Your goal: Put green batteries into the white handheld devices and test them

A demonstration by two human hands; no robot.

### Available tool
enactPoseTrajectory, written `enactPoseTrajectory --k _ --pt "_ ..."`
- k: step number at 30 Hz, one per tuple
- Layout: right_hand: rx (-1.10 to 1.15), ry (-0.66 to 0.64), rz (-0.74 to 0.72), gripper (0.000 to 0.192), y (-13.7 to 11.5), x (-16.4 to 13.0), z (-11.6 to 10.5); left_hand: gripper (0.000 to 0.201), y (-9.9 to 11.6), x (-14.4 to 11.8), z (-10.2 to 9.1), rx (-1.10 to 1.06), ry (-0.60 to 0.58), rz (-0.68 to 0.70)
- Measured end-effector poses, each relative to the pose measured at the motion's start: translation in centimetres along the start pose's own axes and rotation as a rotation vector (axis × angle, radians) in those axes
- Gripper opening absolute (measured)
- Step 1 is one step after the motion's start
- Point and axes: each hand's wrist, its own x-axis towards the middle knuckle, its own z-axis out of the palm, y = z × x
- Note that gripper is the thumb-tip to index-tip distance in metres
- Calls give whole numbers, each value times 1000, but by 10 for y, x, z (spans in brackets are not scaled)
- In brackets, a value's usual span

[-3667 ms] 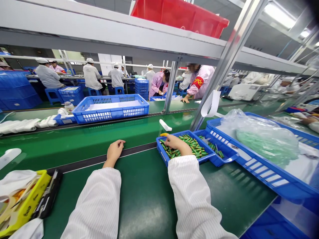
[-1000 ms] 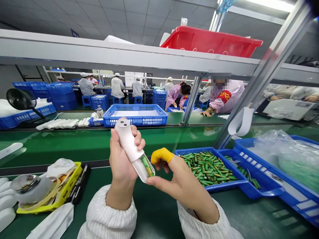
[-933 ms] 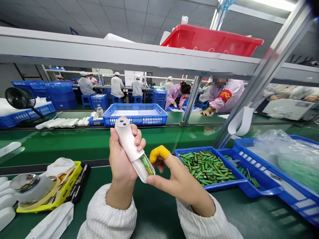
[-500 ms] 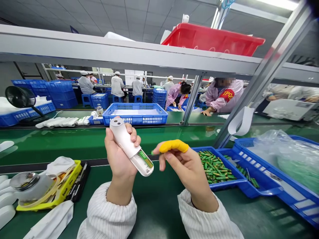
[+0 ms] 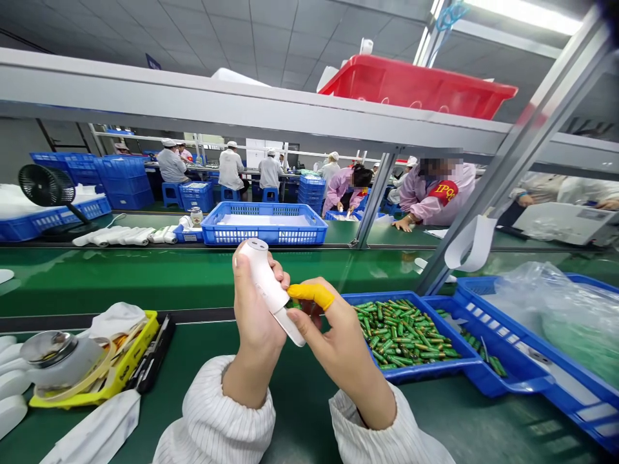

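My left hand [image 5: 256,316] grips a white handheld device [image 5: 265,281], held upright and tilted over the green bench. My right hand [image 5: 333,341] pinches the device's lower end with thumb and forefinger; the forefinger wears a yellow finger cot [image 5: 311,294]. A bit of green, perhaps a battery, shows by those fingertips, mostly hidden. To the right a blue tray [image 5: 425,370] holds many green batteries [image 5: 401,332].
A yellow tray [image 5: 91,380] with tape, cloth and a round metal piece lies at the left. White covers lie at the far left edge. A large blue basket [image 5: 556,380] with a plastic bag sits at the right. A slanted metal post [image 5: 488,193] rises behind. Workers sit beyond.
My right hand, lifted away half a second ago, has come back onto the device's lower end, covering the open battery bay. Earlier it was reaching into the battery tray.
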Motion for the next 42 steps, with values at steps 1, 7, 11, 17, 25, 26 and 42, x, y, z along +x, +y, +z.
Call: enactPoseTrajectory --k 1,7,11,17,25,26,42 --pt "-14 -56 -2 21 -2 0 -1 39 1 1 -1 -9 21 0" --pt "-71 -239 -38 57 -3 -2 4 40 9 11 -5 -44 13 47" --pt "-228 -14 -217 48 7 -6 10 46 7 11 -4 -36 -43 123" --pt "-186 234 -139 32 9 -6 5 49 6 8 -4 80 -318 46" --pt "318 152 235 30 1 -5 -9 36 6 2 -5 228 -501 -32" --pt "381 135 255 30 1 -5 -9 36 6 4 -6 233 -506 -50" --pt "451 -62 394 46 5 -3 -12 55 1 19 -19 336 -579 -62"
